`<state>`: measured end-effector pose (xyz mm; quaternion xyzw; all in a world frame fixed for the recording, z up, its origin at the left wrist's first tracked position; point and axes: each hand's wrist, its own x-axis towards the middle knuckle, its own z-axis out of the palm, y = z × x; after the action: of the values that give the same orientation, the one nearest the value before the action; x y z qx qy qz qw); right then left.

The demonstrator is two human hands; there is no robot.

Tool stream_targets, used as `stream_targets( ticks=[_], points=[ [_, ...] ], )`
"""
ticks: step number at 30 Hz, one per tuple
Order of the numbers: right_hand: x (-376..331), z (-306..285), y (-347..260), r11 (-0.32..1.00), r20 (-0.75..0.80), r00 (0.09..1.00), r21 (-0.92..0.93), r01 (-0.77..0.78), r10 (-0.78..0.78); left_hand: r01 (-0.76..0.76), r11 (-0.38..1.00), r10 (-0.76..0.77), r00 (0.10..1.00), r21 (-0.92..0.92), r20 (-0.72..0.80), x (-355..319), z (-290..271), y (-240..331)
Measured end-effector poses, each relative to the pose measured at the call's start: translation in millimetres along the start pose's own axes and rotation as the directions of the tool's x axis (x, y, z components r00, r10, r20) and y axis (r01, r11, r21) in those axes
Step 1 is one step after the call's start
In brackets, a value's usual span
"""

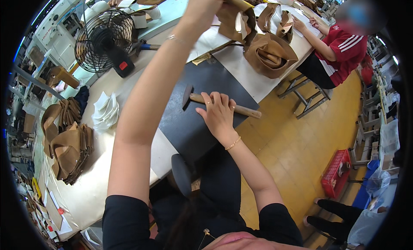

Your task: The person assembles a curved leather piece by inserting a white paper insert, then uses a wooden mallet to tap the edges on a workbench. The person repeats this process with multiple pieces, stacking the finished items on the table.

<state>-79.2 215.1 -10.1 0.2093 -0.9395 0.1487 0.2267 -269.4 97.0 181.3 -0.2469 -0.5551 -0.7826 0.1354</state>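
Observation:
My right hand [220, 116] is over a hammer [248, 111] lying on a dark board [189, 133]. Its fingers curl over the wooden handle, with the thumb sticking out on the near side. The hammer's metal head points left. My left arm stretches far forward, and my left hand [205, 6], cut by the top edge, grips a brown leather piece [229, 22]; some of its fingers are hidden. Beside that piece stand more brown leather parts with pale linings [272, 21] and a folded brown leather part [271, 56].
A black fan [105, 41] stands at the far left. White pieces [105, 111] and stacked brown leather pieces [71, 149] lie left on the table. A person in a red shirt [344, 52] works at the far right, by a stool [305, 95]. A red basket [336, 173] sits on the floor.

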Motion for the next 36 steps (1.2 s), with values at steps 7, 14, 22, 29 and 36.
stream_targets(
  ticks=[7, 14, 22, 29, 36],
  points=[
    [-1.8, -7.2, 5.1, 0.994, 0.205, 0.979, 0.105, -0.035, 0.013, 0.468, 0.879, -0.433, 0.864, 0.094, -0.256, -138.5, -78.1, 22.4],
    [-39.7, -68.9, 18.5, 0.797, 0.302, 0.948, 0.546, -0.259, 0.101, 0.782, 0.609, -0.784, 0.567, -0.134, -0.253, -306.5, -109.2, 16.3],
    [84.7, -49.4, 27.3, 0.955, 0.165, 0.981, 0.259, -0.146, 0.105, 0.793, 0.595, -0.791, 0.549, -0.129, -0.270, -324.8, -91.4, 32.5],
    [185.3, 10.9, 40.3, 0.999, 0.258, 0.966, -0.011, 0.039, -0.035, 0.788, 0.604, -0.754, 0.613, 0.118, -0.237, -337.1, -100.2, 53.0],
    [207.7, 6.5, 67.2, 0.997, 0.155, 0.986, 0.030, -0.069, 0.064, 0.917, 0.287, -0.880, 0.367, 0.278, -0.302, -366.6, -138.9, 99.0]
  ],
)
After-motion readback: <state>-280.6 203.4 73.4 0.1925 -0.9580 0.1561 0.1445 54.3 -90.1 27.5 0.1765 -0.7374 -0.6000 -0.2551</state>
